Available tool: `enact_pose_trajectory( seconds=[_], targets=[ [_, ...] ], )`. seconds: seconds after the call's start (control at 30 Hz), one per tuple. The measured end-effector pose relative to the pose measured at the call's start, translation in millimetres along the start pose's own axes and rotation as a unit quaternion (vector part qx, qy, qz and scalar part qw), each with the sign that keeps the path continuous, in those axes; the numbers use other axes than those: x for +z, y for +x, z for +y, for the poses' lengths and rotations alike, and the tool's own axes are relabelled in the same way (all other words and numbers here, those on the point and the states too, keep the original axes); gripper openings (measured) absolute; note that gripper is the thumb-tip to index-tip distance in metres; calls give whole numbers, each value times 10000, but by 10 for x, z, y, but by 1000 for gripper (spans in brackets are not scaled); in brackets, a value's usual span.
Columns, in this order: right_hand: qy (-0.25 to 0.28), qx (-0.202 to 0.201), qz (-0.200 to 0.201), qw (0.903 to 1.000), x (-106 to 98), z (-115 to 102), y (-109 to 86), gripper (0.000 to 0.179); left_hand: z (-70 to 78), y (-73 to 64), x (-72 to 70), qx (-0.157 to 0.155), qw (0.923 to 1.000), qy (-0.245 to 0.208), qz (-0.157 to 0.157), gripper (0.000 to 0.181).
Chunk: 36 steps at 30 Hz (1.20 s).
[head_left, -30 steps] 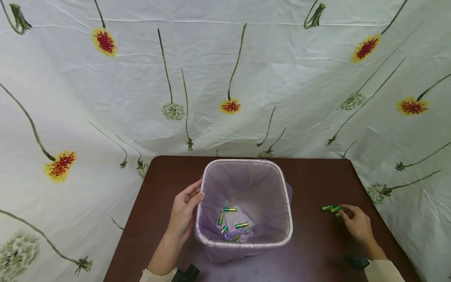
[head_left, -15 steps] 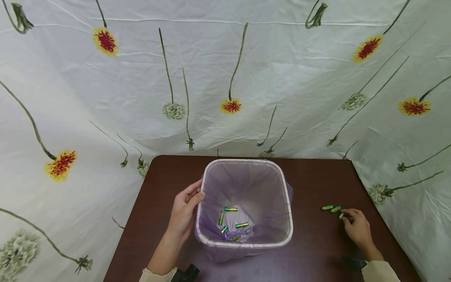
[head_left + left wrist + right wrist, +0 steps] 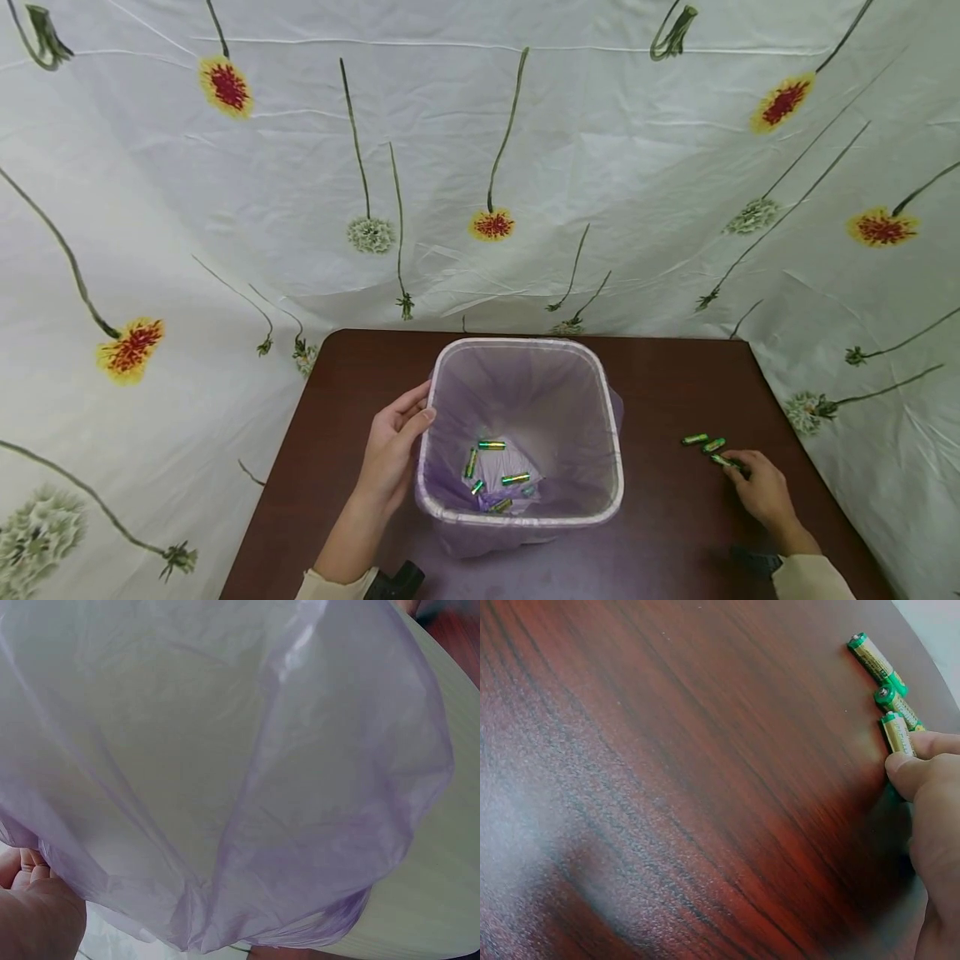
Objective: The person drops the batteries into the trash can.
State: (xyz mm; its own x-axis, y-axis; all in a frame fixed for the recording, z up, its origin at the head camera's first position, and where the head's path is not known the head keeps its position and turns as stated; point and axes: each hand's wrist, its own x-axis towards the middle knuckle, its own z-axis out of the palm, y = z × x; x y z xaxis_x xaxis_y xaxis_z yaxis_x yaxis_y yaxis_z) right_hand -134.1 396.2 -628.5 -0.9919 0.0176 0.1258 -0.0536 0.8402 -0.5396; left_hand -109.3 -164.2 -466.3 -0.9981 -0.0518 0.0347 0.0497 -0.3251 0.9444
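Note:
A waste bin (image 3: 517,523) lined with a thin purple bag (image 3: 315,847) stands mid-table, and several green-and-gold batteries (image 3: 515,479) lie on its bottom. My left hand (image 3: 393,446) grips the bin's left rim, thumb over the edge; in the left wrist view the bag hides most of the fingers. At the right, my right hand (image 3: 761,487) pinches one battery (image 3: 897,733) between thumb and forefinger, low over the table. Two more batteries lie just beyond it: the farther battery (image 3: 876,661) and the nearer battery (image 3: 900,707).
The dark brown wooden table (image 3: 660,392) has its right edge close to the right hand. A white cloth (image 3: 435,150) printed with flowers hangs behind and at both sides.
My right hand has drawn one battery slightly away from the other two and turned it between the fingers. The left hand and the bin have stayed in place.

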Motion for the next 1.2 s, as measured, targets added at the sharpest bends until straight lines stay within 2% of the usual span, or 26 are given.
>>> enact_pose_trajectory(
  seconds=[0.27,0.47,0.67,0.93,1.2],
  targets=[
    [34,312,-537,9981,-45,5,27,23,11,-8,1,21,10000,21,16,46],
    [17,223,-717,9972,-115,-18,15,24,8,-9,0,25,10000,57,36,46],
    [-4,130,-620,9980,-186,-59,-1,23,3,-6,-2,-15,10000,56,55,46],
    [-117,-175,-90,9997,-218,-113,32,18,1,-9,-7,-42,9999,111,70,46],
    [-113,-432,124,9989,-287,-245,119,18,9,-9,-5,-12,9999,154,77,46]
  ],
)
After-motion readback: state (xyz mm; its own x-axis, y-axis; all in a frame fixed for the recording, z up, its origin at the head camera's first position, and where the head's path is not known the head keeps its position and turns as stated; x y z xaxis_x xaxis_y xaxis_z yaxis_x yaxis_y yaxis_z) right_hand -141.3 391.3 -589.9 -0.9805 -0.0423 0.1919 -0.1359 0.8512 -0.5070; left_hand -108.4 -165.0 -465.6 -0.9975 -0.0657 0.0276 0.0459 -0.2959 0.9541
